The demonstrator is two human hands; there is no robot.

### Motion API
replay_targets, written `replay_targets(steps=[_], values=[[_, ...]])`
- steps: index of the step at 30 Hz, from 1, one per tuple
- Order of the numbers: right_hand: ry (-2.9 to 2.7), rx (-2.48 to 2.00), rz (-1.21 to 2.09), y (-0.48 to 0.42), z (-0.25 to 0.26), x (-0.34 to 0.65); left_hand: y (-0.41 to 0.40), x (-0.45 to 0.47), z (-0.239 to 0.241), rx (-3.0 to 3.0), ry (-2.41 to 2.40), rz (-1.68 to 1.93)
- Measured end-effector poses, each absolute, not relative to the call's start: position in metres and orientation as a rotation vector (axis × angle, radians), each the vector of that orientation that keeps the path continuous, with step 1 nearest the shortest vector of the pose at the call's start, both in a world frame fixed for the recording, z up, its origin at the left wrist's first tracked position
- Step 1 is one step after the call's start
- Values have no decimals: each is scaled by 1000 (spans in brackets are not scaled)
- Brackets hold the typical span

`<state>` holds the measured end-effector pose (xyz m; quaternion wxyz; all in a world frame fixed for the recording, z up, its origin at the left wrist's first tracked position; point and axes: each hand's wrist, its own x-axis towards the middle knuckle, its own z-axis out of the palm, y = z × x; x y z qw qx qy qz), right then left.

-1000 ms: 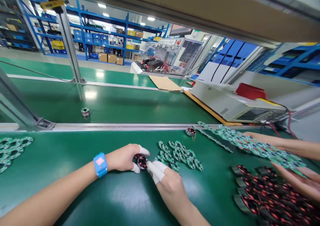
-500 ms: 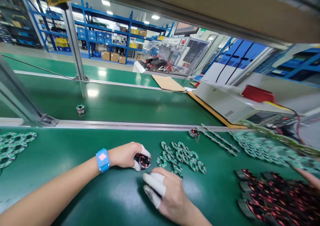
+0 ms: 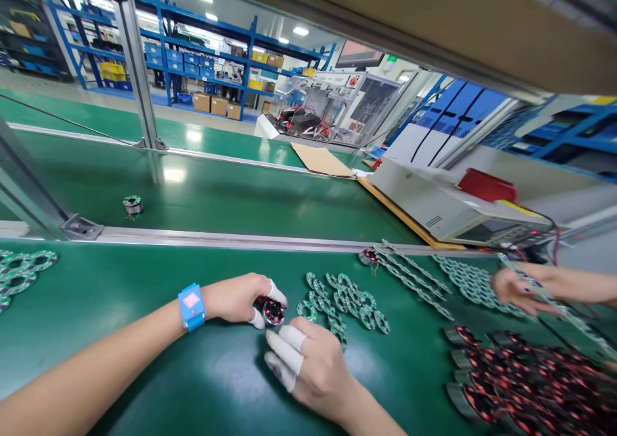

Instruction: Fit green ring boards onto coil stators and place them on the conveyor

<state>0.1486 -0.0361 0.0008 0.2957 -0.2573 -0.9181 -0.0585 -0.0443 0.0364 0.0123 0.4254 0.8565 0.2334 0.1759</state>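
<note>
My left hand [image 3: 238, 298], with a blue wristband and white finger cots, is closed round a small round motor coil [image 3: 274, 311] with red windings, pressed to the green mat. My right hand [image 3: 311, 362], also in finger cots, hovers just below and right of the coil with its fingers curled; I cannot see anything in it. Right beside it lies a cluster of small green ring-shaped circuit boards [image 3: 347, 298].
Another person's hand [image 3: 518, 288] handles a strip of green boards at the right. Several red-wound coils [image 3: 520, 378] lie at lower right, more ring boards [image 3: 19, 272] at far left. A lone coil [image 3: 132, 205] rides the conveyor beyond the metal rail [image 3: 231, 240].
My right hand drew back from the coil toward me and curled its fingers. The other person's hands shifted with the board strip at the right. The lone coil on the conveyor drifted left.
</note>
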Motion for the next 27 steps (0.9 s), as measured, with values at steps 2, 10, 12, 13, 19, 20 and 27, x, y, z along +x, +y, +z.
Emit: replay_targets(steps=[2,10,12,13,19,20,27], values=[[-2350,-822,-114,-24,8,155,35,-45,13,2131,603,430],[-2557,-1688,-20,49,40,181,39,-48,17,1980,906,499],[-2545,-1747,-10,47,43,185,42,-47,18,1926,1059,591],[-2498,-1769,-6,43,45,186,42,-46,20,1903,1115,644],[-1861,-1492,683,19,45,176,33,-32,32,1953,1081,789],[-1759,-1429,826,17,43,171,31,-30,33,1961,1058,787],[-1531,-1346,983,7,33,148,27,-25,33,1869,1068,855]])
